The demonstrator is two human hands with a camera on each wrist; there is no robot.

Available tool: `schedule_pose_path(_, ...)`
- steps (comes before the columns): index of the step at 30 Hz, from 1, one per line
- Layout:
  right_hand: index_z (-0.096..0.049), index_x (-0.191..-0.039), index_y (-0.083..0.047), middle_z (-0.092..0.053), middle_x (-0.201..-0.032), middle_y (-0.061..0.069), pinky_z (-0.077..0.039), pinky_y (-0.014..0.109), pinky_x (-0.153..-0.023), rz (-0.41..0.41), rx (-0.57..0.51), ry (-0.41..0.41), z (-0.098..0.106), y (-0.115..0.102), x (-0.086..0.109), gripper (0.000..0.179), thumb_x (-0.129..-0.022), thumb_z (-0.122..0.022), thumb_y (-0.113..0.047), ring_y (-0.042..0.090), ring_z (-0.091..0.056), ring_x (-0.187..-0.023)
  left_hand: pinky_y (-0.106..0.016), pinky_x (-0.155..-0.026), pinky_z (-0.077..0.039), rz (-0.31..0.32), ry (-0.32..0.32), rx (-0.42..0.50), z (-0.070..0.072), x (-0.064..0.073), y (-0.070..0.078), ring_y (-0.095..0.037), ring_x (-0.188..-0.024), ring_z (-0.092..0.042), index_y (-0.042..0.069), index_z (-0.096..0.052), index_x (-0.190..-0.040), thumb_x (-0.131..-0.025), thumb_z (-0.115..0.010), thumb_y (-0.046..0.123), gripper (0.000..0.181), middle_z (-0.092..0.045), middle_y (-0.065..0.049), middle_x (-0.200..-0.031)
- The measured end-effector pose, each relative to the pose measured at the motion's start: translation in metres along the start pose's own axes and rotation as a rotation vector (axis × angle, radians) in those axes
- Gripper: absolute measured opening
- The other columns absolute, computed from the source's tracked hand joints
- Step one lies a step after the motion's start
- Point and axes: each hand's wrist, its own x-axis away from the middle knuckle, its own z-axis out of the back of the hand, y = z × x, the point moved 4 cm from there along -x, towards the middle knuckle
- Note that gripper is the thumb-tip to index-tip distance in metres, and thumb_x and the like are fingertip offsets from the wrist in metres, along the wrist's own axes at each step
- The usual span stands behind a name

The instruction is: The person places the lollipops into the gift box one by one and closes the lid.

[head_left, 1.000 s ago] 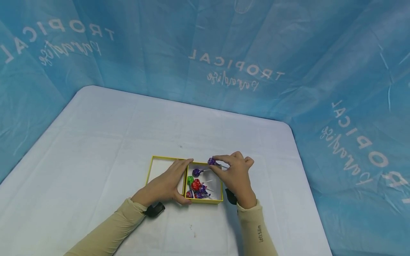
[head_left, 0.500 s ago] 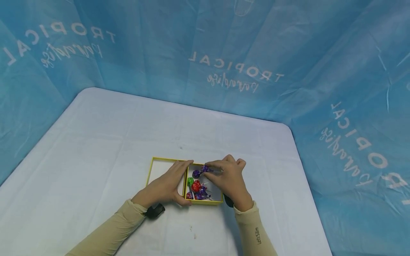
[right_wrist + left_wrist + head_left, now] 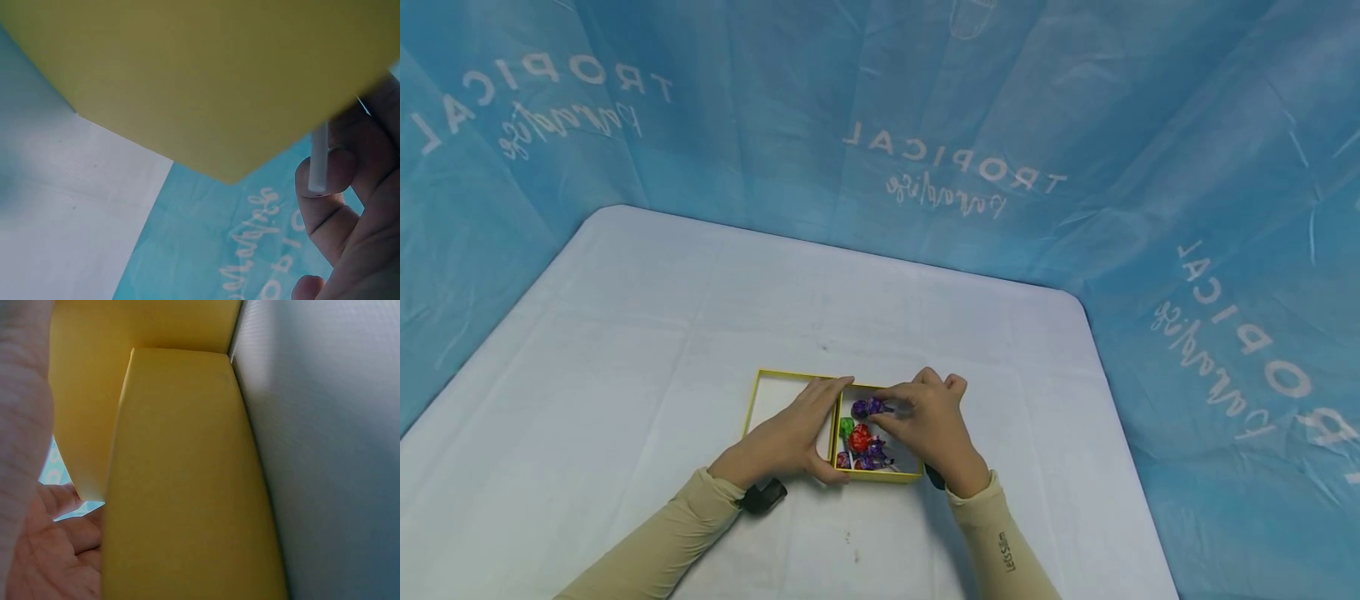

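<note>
An open yellow box (image 3: pixel 883 477) with a white inside holds several wrapped lollipops. My left hand (image 3: pixel 786 440) spans it at its left side, fingers at the far edge and thumb at the near wall, gripping it. Over the far part of the box, my right hand (image 3: pixel 934 423) pinches a purple lollipop (image 3: pixel 877 406) between thumb and fingers. Its white stick (image 3: pixel 319 164) shows by the fingers in the right wrist view. Another purple lollipop (image 3: pixel 859 409) lies just left of it. A green lollipop (image 3: pixel 847 427) and a red lollipop (image 3: pixel 860 437) lie nearer, with more purple ones below.
A shallow yellow-rimmed tray (image 3: pixel 751 402), white inside, sits against the box's left side, partly under the left hand. Both stand on a white-covered table (image 3: pixel 820 292). Blue printed curtains (image 3: pixel 925 100) enclose the far side and both sides.
My right hand has moved left and down with the purple lollipop, from above the box's far right corner to beside the other purple one. The left hand stays in place.
</note>
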Motion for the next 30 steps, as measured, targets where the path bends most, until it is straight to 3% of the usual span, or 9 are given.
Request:
schedule_pose_path(11, -0.082, -0.098, -0.029, -0.055, -0.068, -0.011, -0.016, 0.048, -0.078, 0.023, 0.021, -0.018, -0.013, 0.004, 0.005, 0.028, -0.072, -0.092, -0.036, 0.007, -0.034, -0.072, -0.046, -0.111, -0.043, 0.008, -0.006, -0.007, 0.0, 0.0, 0.0, -0.024, -0.138, -0.037, 0.008, -0.018, -0.16, -0.062, -0.091, 0.055, 0.131, -0.034, -0.011, -0.157)
schedule_pose_path(30, -0.083, -0.099, -0.025, -0.061, -0.07, -0.01, -0.013, 0.046, -0.075, 0.026, 0.059, -0.041, -0.02, 0.004, 0.007, 0.026, -0.076, -0.089, -0.037, 0.01, -0.032, -0.072, -0.046, -0.111, -0.043, 0.019, -0.018, -0.017, 0.0, -0.001, 0.0, -0.024, -0.139, -0.037, 0.008, -0.017, -0.16, -0.063, -0.091, 0.055, 0.131, -0.032, -0.011, -0.158)
